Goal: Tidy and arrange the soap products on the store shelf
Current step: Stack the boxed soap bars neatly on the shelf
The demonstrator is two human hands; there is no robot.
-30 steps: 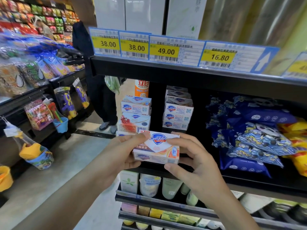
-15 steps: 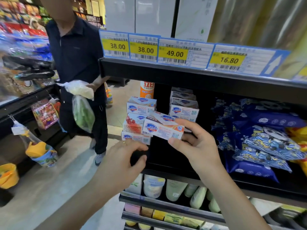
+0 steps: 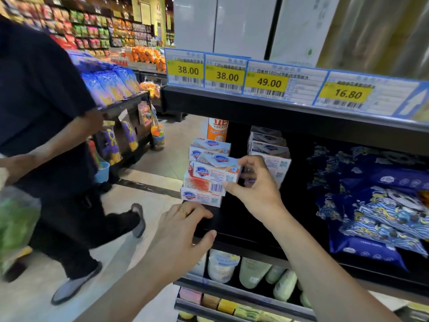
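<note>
At centre frame the right hand (image 3: 255, 189) pinches a soap box (image 3: 216, 169) by its right end, thumb under and fingers over, the box touching the stack of soap boxes (image 3: 204, 184) at the left end of the black shelf (image 3: 243, 224). The left hand (image 3: 183, 231), below it, rests with loosely spread fingers on the shelf edge, holding nothing. A second stack (image 3: 269, 154) stands just right. Blue packets (image 3: 376, 205) fill the right side. A passer-by (image 3: 41, 126) in dark clothes occupies the left.

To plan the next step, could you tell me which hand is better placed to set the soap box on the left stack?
Right: the right hand already pinches the soap box beside the left stack; the left hand is empty.
</note>
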